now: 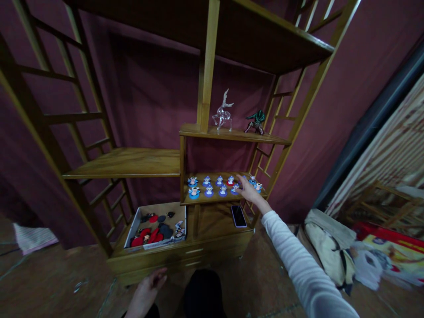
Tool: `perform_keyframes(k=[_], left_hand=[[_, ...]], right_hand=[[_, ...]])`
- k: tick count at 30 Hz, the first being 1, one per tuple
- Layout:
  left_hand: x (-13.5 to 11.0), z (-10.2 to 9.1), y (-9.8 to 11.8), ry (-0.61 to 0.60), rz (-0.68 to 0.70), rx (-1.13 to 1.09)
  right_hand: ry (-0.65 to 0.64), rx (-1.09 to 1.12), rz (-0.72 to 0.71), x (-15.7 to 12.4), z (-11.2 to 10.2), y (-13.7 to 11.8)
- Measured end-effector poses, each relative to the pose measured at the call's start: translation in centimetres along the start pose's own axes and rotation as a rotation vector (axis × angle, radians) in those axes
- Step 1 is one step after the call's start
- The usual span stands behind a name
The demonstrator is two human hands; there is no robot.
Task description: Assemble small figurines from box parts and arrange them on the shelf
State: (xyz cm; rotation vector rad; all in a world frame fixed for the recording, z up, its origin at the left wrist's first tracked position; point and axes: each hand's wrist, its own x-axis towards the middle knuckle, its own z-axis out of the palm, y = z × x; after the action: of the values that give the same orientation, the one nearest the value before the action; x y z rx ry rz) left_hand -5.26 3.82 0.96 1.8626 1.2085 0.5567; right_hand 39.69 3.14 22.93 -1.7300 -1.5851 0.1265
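My right hand point(247, 190) reaches out to the low right shelf point(198, 200) of a wooden rack, its fingers among two rows of small blue-based figurines point(208, 185). The fingertips touch a figurine near the right end; whether they grip it is unclear. My left hand point(148, 289) hangs low near my knee, fingers loosely curled, holding nothing that I can see. A shallow box point(132, 226) of red and black figurine parts lies on the rack's base at left. A phone point(238, 216) lies face up on the base below my right hand.
A clear glass deer point(222, 112) and a dark green figure point(255, 122) stand on the shelf above. A bare wooden shelf point(126, 162) sits at left. Bags and a white plastic sack point(334, 247) lie on the floor at right.
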Motion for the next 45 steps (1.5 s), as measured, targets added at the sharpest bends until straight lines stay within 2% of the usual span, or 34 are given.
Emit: perform_keyframes(k=[2, 4, 8, 13, 18, 39, 45], left_hand=[[0.0, 0.0, 0.1, -0.004, 0.000, -0.004], [0.0, 0.0, 0.2, -0.010, 0.001, -0.012], [-0.2, 0.2, 0.5, -0.002, -0.002, 0.026], [-0.6, 0.2, 0.2, -0.007, -0.017, 0.096], [-0.4, 0.4, -0.5, 0.000, 0.007, 0.083], [-0.5, 0.5, 0.0, 0.002, 0.003, 0.134], [-0.7, 0.6, 0.3, -0.003, 0.023, 0.174]], right_hand=[[0.002, 0.035, -0.054, -0.2, 0.6, -1.2], [-0.067, 0.079, -0.074, -0.3, 1.8, -2.1], [-0.147, 0.071, -0.006, -0.2, 4.3, -2.6], [-0.125, 0.026, 0.031, 0.0, 5.9, -2.5], [-0.102, 0.024, 0.056, 0.3, 6.3, -2.1], [-0.086, 0.014, 0.108, 0.5, 6.6, -2.2], [-0.024, 0.023, 0.036, -0.5, 6.5, -3.0]])
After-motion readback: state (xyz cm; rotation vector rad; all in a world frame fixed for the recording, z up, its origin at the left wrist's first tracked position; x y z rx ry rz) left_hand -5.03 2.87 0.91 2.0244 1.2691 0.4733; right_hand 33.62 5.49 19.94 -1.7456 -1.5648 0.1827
